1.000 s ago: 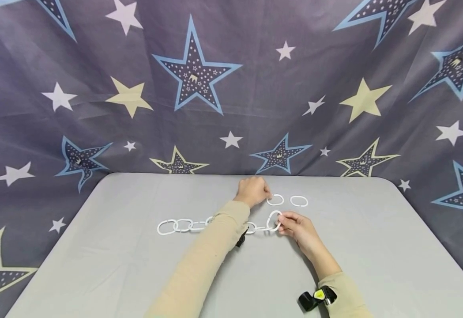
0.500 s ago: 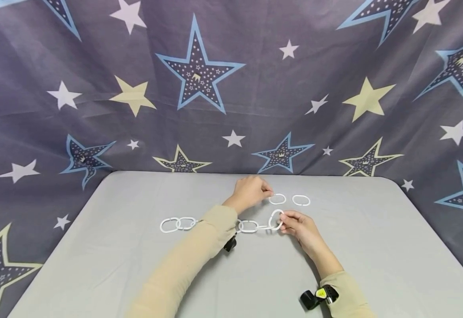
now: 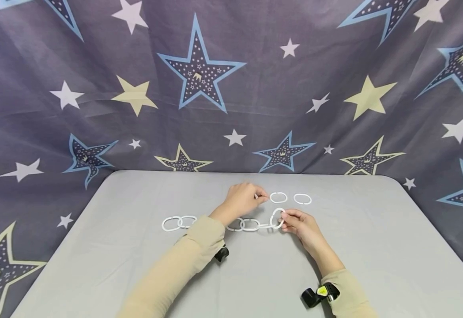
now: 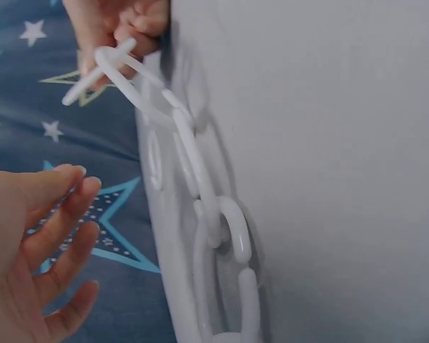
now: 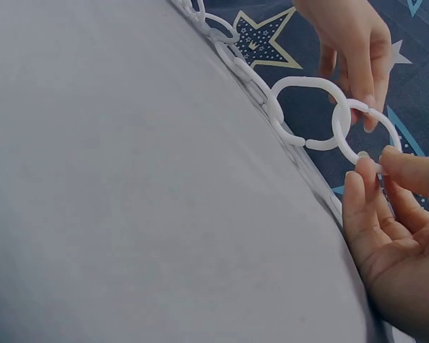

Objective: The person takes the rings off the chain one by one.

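A chain of white plastic links (image 3: 251, 219) lies across the grey table, partly hidden by my left forearm. My right hand (image 3: 303, 227) pinches the end link (image 3: 272, 219) between thumb and fingers, holding it tilted up; in the right wrist view it passes through its neighbour link (image 5: 309, 81). My left hand (image 3: 241, 201) hovers above the chain, beside a loose link (image 3: 278, 202) but apart from it. In the left wrist view the fingers (image 4: 61, 246) are relaxed and nothing is between them. Another loose link (image 3: 303, 194) lies to the right.
The grey-covered table (image 3: 374, 238) ends at a star-patterned curtain (image 3: 231, 88). A black wrist camera (image 3: 314, 297) sits on the right sleeve, and another wrist camera (image 3: 221, 253) shows under the left one.
My left hand has drawn back to the left and nearer me, away from the loose link. My right hand keeps hold of the end link. The head view has shifted slightly.
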Demonstrator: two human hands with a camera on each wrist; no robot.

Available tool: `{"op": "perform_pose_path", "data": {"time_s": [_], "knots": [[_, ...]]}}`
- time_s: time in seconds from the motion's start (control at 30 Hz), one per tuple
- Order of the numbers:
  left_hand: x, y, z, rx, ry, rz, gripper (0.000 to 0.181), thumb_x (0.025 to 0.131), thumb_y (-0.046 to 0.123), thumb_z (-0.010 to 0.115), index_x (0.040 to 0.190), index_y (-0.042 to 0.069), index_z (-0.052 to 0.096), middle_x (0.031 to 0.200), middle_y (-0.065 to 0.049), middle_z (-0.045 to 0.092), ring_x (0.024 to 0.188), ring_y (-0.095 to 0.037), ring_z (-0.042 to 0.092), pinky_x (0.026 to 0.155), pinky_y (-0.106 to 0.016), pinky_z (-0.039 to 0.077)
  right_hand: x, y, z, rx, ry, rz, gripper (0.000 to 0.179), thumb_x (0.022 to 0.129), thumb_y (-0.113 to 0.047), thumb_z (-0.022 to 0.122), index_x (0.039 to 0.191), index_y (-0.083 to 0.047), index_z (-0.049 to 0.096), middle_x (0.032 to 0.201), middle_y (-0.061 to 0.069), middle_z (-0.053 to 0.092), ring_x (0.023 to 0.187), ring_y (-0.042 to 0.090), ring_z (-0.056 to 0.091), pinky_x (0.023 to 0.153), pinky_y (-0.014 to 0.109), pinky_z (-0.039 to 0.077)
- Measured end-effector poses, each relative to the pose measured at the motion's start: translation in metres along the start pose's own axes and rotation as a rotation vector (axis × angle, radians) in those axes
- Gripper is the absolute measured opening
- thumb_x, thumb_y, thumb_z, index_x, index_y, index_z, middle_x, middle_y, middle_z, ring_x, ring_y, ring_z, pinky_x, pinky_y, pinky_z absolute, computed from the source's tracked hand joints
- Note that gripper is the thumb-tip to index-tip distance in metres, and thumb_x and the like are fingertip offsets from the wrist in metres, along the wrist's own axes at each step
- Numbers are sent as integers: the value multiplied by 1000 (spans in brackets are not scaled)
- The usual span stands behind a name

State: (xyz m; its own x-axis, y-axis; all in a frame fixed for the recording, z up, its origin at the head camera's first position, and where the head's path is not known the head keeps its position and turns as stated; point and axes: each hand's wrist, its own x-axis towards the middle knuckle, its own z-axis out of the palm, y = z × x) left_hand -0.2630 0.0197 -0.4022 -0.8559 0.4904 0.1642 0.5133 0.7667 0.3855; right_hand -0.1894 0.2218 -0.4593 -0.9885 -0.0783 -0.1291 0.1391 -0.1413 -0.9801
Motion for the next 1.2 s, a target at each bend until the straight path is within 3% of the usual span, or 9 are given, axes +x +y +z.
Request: {"op": "perform_pose_path", "data": {"time_s": [0.33,0.7,0.9,1.2], "knots": [[-31,3,0,-5,-1,49,15,93,35,68,103,30,78,90,17,72,82,-5,63,74,-31,47,0,1,0,-6,0,-1,23,97,0,58,112,17,55,81,2,66,70,8,62,69,22,55],[-55,8,1,-79,3,42,15,90,33,73,103,28,79,89,16,71,78,-4,61,70,-28,45,1,1,0,-17,5,1,26,97,-1,59,115,18,53,82,2,65,71,8,62,69,22,55],[-60,14,4,-94,-11,13,20,84,34,78,103,27,78,90,18,71,76,-2,59,76,-31,46,2,1,0,-18,7,2,26,97,-1,59,114,18,54,82,1,65,71,8,62,69,22,55],[-60,20,15,-91,2,-31,15,78,33,83,90,27,77,78,20,66,70,-1,57,70,-31,44,2,1,0,-4,6,-3,21,97,0,59,111,15,56,82,2,66,70,8,62,68,22,55]]}}
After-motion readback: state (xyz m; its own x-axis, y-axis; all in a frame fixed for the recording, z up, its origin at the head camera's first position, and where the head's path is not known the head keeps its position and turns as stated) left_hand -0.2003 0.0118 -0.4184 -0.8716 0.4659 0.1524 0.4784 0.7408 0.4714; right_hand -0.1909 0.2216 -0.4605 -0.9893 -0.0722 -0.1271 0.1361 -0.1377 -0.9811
